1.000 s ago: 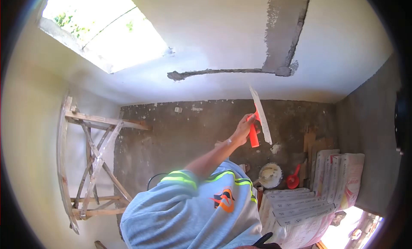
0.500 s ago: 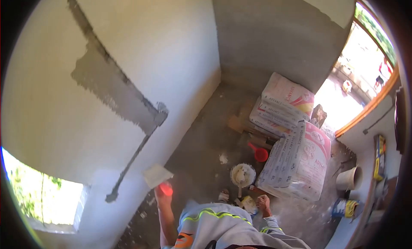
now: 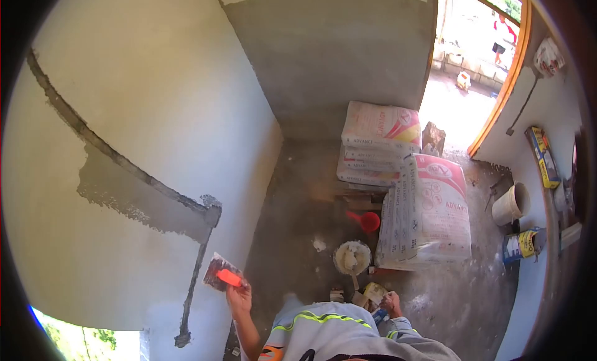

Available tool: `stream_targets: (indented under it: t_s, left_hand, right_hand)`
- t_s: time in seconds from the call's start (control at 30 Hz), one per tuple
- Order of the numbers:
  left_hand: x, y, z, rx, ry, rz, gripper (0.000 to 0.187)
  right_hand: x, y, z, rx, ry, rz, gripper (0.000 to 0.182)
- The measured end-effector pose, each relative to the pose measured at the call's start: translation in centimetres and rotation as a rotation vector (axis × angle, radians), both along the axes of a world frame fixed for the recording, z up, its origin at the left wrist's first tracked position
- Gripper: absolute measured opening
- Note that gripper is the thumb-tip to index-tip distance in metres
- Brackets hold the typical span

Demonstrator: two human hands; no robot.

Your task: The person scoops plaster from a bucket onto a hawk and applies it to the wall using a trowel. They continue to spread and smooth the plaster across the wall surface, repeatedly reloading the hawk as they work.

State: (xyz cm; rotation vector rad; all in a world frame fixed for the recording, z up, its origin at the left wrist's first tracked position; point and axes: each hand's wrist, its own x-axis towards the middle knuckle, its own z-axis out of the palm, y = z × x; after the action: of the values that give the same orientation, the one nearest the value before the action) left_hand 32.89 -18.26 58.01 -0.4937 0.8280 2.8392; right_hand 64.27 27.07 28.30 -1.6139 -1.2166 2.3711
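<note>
Left fingers closed around the trowel, just beside the wall.
From your grip, its orange handle slants toward the groove; your right hand is farther, its fingers curled, contents unclear.

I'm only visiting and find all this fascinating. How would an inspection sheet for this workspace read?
Surface: floor spattered with pale material
Job's things: trowel, red-handled; bucket holding pale paste; stacked ADVANCE bags
Clutter: red dipper near the bags; tilted white bucket
Hands: left grips the trowel; right low, grip unclear
Cables: dark line on right wall, cable or groove unclear
Surroundings: left wall with rough grey strip; person beyond open doorway
</note>
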Motion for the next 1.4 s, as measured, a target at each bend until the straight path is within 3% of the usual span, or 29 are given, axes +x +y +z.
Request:
stream_targets:
  t_s: [0.17,0.27,0.37,0.4,0.5,0.53,0.63,0.67,0.77,0.8,0.83,0.87,0.97,1.0,1.03,1.1,1.13,1.17,1.2,1.27,1.3,1.33,1.4]
  left_hand:
    - [-3.6,3.0,0.8,-0.193,-0.046,-0.171,0.029]
    - [-6.9,4.3,-0.8,-0.209,-0.001,-0.303,0.031]
    - [-10.7,6.5,-2.3,-0.395,-0.072,-0.396,0.027]
    - [-12.1,7.4,-2.9,-0.489,-0.055,-0.431,0.024]
    - [-15.8,8.6,-6.6,-0.836,0.152,-0.68,0.027]
    - [-17.1,8.8,-8.6,-0.83,0.131,-0.795,0.027]
    - [-19.5,10.5,-15.9,-0.638,-0.188,-0.865,0.021]
    - [-19.7,10.4,-18.1,-0.685,-0.212,-0.932,0.022]
    - [-20.4,10.0,-24.8,-0.862,-0.234,-1.153,0.024]
    - [-20.4,9.5,-29.5,-0.964,-0.245,-1.258,0.027]
    - [-20.5,10.2,-28.6,-1.066,-0.232,-1.351,0.029]
    - [-20.7,11.8,-28.5,-1.346,-0.297,-1.449,0.038]
    - [-20.5,11.6,-35.0,-1.696,0.478,-1.962,0.05]
    - [-19.6,9.3,-40.9,-1.781,0.83,-1.73,0.041]
    - [-18.9,8.6,-44.5,-1.755,0.781,-1.728,0.043]
    - [-17.2,7.9,-50.5,-1.598,0.478,-1.682,0.049]
    - [-16.2,7.3,-52.9,-1.484,0.355,-1.631,0.052]
    - [-15.5,6.8,-55.1,-1.371,0.252,-1.581,0.056]
    - [-14.9,9.3,-54.7,-1.316,0.239,-1.546,0.055]
    - [-13.6,13.1,-54.3,-1.262,0.0,-1.465,0.055]
    - [-13.3,12.3,-56.6,-1.273,0.077,-1.478,0.055]
    - [-12.8,11.8,-59.0,-1.288,0.16,-1.482,0.055]
    - [-13.1,15.3,-59.8,-1.415,0.492,-1.7,0.054]
  right_hand:
    - [2.2,0.2,-5.2,-0.16,0.084,-0.104,0.012]
    - [3.3,0.2,-6.2,-0.7,0.431,-0.221,0.021]
    - [2.5,-3.7,-2.1,0.228,-0.005,-0.02,0.021]
    - [2.5,-3.4,-2.1,-0.122,-0.004,-0.128,0.025]
    - [1.2,-7.8,0.5,0.166,-0.169,-0.189,0.025]
    - [0.7,-9.1,0.6,0.232,-0.177,-0.194,0.025]
    - [-1.4,-12.9,2.2,0.203,-0.276,-0.215,0.023]
    - [-3.7,-13.6,5.9,0.347,-0.36,0.004,0.025]
    - [-6.5,-16.6,3.1,0.454,-0.403,-0.129,0.027]
    - [-7.1,-17.1,0.2,0.533,-0.442,-0.081,0.026]
    - [-8.7,-17.4,-1.5,0.619,-0.455,-0.032,0.024]
    - [-9.7,-17.6,-3.1,0.672,-0.546,0.066,0.025]
    - [-15.1,-15.8,-3.8,0.644,-0.648,0.164,0.029]
    - [-16.2,-14.9,-5.3,0.614,-0.645,0.128,0.03]
    - [-14.7,-15.1,-11.0,0.58,-0.634,0.037,0.027]
    - [-12.5,-14.4,-17.0,0.878,-0.539,0.232,0.022]
    - [-11.3,-14.4,-20.3,0.896,-0.69,0.277,0.022]
    - [-9.2,-13.6,-23.4,1.011,-0.629,0.452,0.028]
    - [-10.8,-11.5,-22.8,0.907,-0.685,0.54,0.027]
    - [-13.9,-9.9,-23.4,0.93,-0.75,0.284,0.025]
    - [-15.5,-8.8,-23.7,0.877,-0.792,0.157,0.028]
    - [-15.7,-7.9,-24.8,0.871,-0.752,0.231,0.032]
    - [-17.1,-6.3,-26.7,0.751,-0.777,0.368,0.036]
